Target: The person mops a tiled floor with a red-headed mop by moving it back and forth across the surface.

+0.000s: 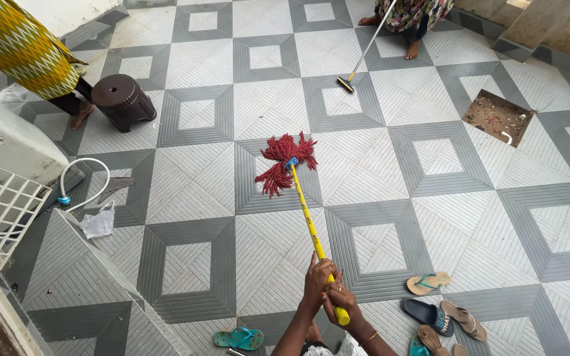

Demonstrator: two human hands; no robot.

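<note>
Both hands grip the yellow mop handle (308,224) near its top end, the left hand (316,275) just above the right hand (341,300). The red mop head (283,161) rests on the grey patterned tile floor (443,198), well ahead.

The mop (285,163) had red strands, a blue collar and a yellow handle. The floor (430,217) bore grey-and-white nested squares; the stool (123,101) was dark brown.
</note>
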